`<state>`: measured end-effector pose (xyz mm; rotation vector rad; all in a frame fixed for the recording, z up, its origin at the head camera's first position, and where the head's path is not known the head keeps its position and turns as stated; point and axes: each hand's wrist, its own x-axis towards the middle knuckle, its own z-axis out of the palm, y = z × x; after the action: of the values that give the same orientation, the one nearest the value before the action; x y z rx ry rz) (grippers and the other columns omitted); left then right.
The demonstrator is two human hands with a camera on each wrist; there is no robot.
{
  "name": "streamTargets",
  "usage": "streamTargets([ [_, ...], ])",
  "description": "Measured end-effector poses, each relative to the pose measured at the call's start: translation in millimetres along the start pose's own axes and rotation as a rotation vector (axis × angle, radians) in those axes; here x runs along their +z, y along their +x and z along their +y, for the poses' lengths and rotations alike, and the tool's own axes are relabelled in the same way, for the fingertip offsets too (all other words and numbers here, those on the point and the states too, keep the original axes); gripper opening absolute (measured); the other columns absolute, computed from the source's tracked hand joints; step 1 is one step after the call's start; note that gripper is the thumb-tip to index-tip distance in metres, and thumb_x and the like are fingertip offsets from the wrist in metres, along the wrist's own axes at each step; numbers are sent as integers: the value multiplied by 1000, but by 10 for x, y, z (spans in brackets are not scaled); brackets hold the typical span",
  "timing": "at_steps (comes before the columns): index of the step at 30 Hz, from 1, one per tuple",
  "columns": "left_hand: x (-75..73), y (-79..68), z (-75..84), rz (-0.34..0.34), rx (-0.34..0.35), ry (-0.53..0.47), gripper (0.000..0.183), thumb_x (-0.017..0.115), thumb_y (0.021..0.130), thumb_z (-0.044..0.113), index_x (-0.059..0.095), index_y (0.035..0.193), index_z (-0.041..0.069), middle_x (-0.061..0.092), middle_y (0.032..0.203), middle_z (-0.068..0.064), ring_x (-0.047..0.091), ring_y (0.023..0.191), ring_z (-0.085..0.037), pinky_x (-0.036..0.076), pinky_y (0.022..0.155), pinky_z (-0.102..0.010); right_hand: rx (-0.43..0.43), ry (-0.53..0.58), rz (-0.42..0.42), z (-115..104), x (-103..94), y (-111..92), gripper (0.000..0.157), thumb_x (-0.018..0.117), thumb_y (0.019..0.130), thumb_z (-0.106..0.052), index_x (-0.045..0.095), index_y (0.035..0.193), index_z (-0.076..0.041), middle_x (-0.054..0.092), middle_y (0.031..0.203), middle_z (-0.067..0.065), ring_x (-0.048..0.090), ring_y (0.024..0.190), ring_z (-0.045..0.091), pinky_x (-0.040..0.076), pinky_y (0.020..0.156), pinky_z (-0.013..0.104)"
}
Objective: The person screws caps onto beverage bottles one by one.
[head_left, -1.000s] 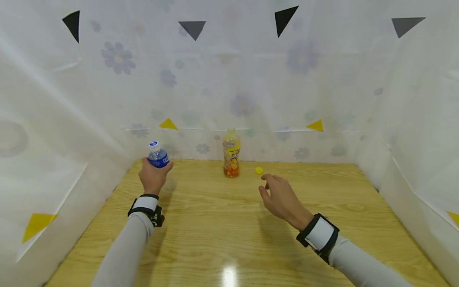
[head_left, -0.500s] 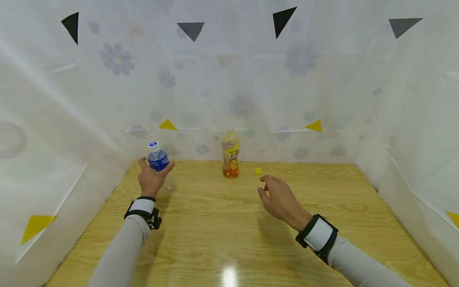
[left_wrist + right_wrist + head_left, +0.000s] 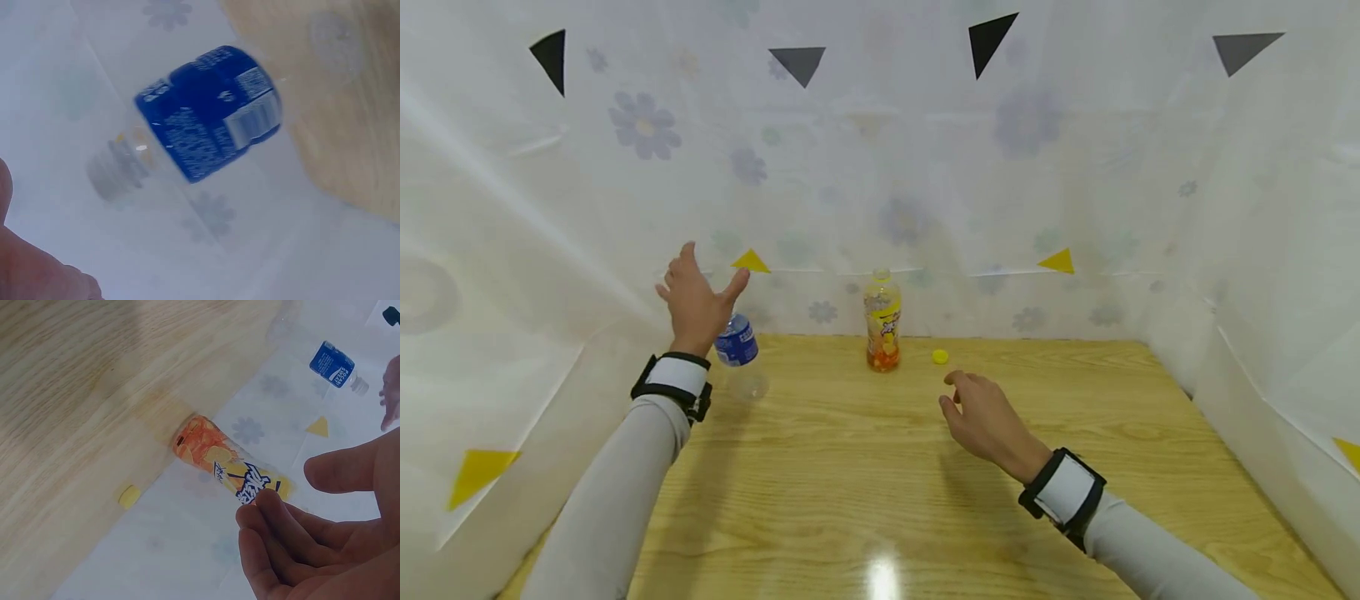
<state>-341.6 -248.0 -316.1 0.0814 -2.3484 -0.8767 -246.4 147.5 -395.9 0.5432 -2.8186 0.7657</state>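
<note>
My left hand hovers in the air with its fingers spread and nothing in its grasp. Just below it, and partly hidden by it in the head view, a clear plastic bottle with a blue label stands upright on the table; its pale top shows in the left wrist view. Over the table at right, my right hand holds nothing, its fingers loosely bent. Closest to that hand lies a yellow bottle cap. A drink bottle with a yellow and orange label, uncapped, stands upright left of the cap.
The wood-grain table meets a white flower-patterned sheet at the back, with more sheeting at both sides. Black, grey and yellow triangles are stuck on it. Each wrist wears a strap, such as the right wrist strap.
My left hand has let go of the blue-labelled bottle and risen up and slightly left, its fingers spreading. The right hand stays where it was.
</note>
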Motion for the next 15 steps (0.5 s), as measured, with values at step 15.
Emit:
streamTargets([
  [15,1181,-78,1076,-167,113,-128,92,68,95,50,19,163,11,29,163,-22,27,151,-41,10,123,-63,-5,2,0,30,31,16,31,58,102,-17,62,125,3,68,99,13,63,87,25,53,73,40],
])
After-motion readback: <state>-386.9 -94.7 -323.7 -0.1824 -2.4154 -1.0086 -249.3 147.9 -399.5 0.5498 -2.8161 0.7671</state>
